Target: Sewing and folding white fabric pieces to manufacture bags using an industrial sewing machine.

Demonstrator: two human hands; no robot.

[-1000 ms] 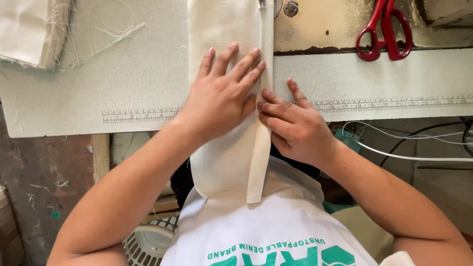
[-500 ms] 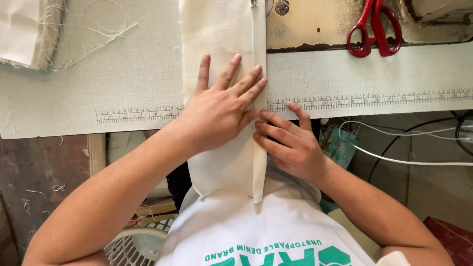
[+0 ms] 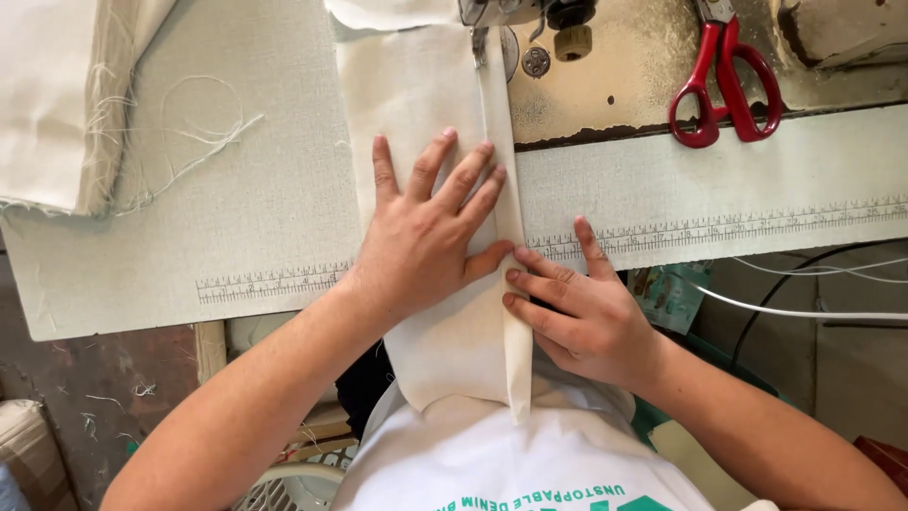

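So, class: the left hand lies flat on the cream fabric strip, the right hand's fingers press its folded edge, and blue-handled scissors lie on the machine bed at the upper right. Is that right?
Not quite. The head view shows the scissors have red handles, not blue. The rest holds: the left hand lies flat on the cream fabric strip, and the right hand presses its folded edge.

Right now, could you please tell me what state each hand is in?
Left hand: open, flat, fingers spread, pressing the cream fabric strip onto the sewing table.
Right hand: open, fingertips against the strip's folded edge.
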